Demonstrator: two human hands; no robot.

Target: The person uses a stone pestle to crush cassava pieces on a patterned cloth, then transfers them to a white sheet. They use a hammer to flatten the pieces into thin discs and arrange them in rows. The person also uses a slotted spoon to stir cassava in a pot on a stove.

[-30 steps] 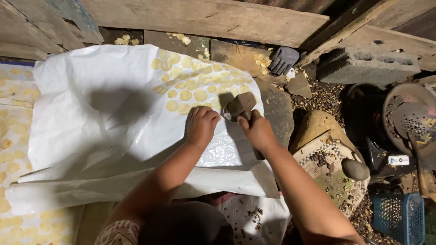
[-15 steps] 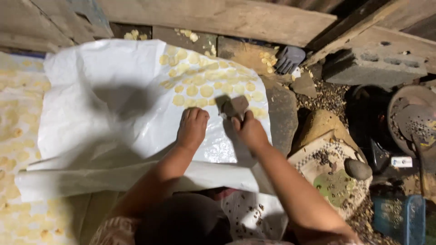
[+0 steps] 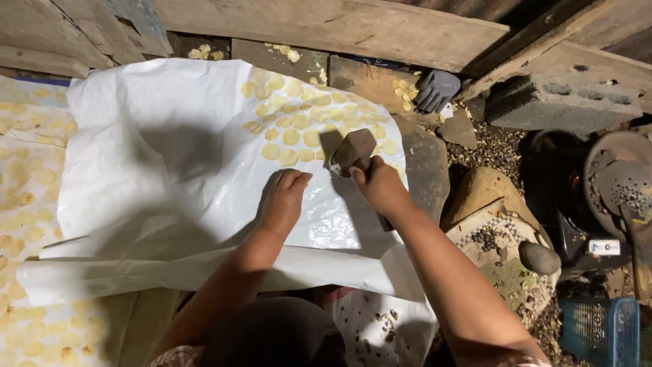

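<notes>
On white sheet [image 3: 170, 170], left fingers [image 3: 288, 180] flat; right fingers [image 3: 360, 173] grip mallet [image 3: 354, 149].

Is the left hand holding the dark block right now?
No, the left hand lies flat on the white sheet, while the right hand grips the dark block.

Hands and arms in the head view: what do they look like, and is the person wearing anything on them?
Both hands, the left hand and the right hand, are bare: no gloves, and no rings or watch that I can make out. The forearms are bare too, with no sleeves along them. Only at the bottom edge, by the left upper arm, does a bit of light patterned sleeve fabric show.
</notes>
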